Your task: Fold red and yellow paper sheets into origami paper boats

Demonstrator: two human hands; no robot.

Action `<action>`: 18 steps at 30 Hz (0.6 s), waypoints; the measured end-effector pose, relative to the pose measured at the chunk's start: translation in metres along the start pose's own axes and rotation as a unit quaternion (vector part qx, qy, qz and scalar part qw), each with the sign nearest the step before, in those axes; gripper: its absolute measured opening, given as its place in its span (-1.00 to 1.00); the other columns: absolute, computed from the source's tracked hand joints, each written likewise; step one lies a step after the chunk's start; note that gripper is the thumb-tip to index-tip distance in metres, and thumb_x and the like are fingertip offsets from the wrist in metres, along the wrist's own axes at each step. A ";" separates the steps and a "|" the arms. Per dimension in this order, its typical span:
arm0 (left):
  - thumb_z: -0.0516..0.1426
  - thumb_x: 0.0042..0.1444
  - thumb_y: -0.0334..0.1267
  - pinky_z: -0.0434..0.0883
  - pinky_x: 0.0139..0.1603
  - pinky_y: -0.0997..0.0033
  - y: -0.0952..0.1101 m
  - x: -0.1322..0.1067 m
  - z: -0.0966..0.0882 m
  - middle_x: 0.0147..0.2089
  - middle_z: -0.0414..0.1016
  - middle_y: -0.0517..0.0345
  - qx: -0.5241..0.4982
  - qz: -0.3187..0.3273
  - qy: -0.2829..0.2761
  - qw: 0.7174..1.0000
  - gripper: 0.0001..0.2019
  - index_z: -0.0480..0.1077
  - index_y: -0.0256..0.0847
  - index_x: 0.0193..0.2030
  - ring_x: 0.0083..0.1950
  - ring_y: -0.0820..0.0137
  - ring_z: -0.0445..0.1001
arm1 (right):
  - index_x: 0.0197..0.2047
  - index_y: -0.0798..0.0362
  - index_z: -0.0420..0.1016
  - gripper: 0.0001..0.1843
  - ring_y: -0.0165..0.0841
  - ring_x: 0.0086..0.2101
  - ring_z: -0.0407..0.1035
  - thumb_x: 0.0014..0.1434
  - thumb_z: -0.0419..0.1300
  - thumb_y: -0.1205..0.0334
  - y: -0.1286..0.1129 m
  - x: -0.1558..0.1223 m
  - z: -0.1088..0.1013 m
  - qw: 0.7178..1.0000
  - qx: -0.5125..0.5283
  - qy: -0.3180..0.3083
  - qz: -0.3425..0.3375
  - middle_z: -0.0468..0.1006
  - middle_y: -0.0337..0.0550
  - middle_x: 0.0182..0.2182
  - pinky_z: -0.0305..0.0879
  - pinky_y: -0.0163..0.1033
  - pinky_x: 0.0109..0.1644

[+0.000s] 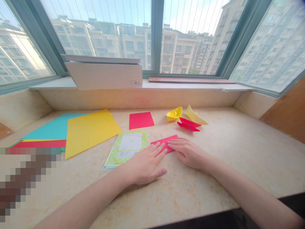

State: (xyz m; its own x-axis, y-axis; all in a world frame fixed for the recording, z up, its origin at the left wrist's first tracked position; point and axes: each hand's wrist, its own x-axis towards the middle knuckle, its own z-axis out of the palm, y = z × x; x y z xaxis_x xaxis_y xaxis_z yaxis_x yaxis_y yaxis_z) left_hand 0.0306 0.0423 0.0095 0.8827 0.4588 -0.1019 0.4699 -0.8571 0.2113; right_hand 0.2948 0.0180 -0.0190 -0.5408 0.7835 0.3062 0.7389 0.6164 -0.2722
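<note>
A folded red paper [169, 140] lies flat on the stone counter, and both hands press on it. My left hand [149, 162] rests palm down with its fingers stretched over the paper's left part and the thumb out to the side. Over the right end, my right hand [188, 152] lays its outstretched fingers on the paper. Neither hand grips it. Just behind the paper stand folded paper pieces: a yellow one [174, 114], a pale yellow one [195, 116] and a red one [189, 124].
Left of my hands lies a green patterned packet [114, 149] in clear plastic. Behind it sits a stack of red square paper [141, 121]. Large yellow sheets [92, 132] and blue sheets [52, 128] spread at left. A white box [105, 74] stands on the window ledge [186, 86].
</note>
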 end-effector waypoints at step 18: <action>-0.11 0.40 0.20 0.08 0.49 0.04 0.007 -0.008 0.000 0.52 0.03 -0.34 0.024 0.012 0.014 1.000 -0.23 0.03 -0.40 0.51 0.55 0.03 0.04 | 0.48 -0.06 0.17 -0.45 -0.23 0.41 0.07 0.50 -0.04 0.07 -0.032 0.009 0.004 0.993 0.080 -0.087 0.026 0.19 -0.10 0.44 0.00 0.03 0.50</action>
State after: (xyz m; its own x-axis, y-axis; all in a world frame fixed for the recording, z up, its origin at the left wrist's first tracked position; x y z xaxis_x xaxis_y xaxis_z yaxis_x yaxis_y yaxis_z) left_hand 0.0269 0.0327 0.0120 0.8931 0.4443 -0.0704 0.4496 -0.8775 0.1666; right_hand 0.2650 0.0056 -0.0119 -0.5753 0.8076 0.1297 0.7015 0.5687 -0.4295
